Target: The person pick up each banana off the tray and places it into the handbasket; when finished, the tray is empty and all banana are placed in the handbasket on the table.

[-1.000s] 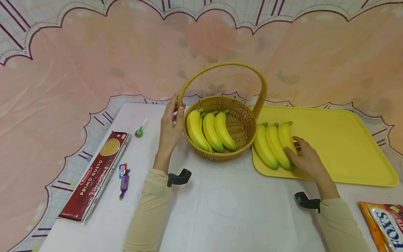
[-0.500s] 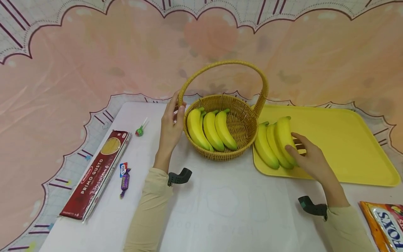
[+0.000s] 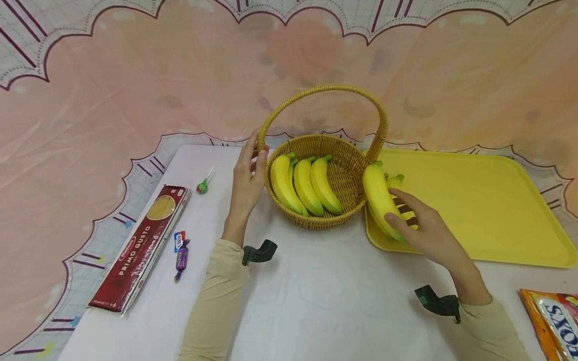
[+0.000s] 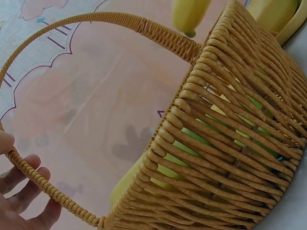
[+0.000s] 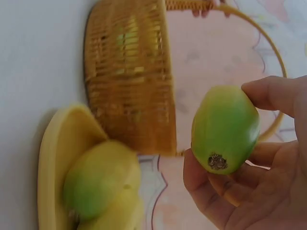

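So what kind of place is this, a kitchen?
Probably not: more likely a play or practice table. A cartoon-patterned cloth hangs behind it, and a wicker basket, a yellow tray and sweets sit on top.

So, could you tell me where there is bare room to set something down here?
The yellow tray is bare right of the right hand and its bananas. The table is bare between the sleeves. The basket is crowded on its left half.

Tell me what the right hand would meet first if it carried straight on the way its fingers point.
Probably the wicker basket: the right hand, gripping the banana bunch, points up-left at its near wall. Depth is unclear.
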{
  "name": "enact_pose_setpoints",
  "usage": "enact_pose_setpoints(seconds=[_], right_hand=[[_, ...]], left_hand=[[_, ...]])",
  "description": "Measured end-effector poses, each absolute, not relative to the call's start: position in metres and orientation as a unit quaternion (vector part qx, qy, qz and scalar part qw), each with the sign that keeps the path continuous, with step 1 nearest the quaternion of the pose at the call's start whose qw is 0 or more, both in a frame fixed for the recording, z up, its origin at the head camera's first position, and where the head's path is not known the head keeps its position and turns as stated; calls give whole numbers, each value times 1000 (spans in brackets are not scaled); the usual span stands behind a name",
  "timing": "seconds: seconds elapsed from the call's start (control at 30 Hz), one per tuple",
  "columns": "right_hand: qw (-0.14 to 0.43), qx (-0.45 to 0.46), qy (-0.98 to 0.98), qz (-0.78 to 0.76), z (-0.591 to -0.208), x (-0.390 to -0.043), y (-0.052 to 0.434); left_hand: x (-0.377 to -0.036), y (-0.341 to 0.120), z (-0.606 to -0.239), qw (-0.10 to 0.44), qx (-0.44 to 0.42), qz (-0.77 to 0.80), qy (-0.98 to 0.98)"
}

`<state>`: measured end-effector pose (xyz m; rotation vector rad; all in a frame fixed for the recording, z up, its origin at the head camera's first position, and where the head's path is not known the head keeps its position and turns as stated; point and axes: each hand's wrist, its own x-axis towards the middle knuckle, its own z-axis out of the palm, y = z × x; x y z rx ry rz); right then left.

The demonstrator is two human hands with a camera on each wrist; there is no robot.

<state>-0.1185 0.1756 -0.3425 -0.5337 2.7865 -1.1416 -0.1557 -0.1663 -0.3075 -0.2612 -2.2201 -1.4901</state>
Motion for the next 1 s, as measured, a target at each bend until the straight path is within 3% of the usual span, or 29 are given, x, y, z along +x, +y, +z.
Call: enact_pose_setpoints(seconds=[0.4, 1.0], right_hand=[[39, -164, 904, -393, -343, -120, 141], [100, -154, 891, -415, -347, -182, 59]], left_hand=[[-178, -176, -338, 233, -97, -538, -804], [-178, -179, -335, 224, -95, -526, -815]])
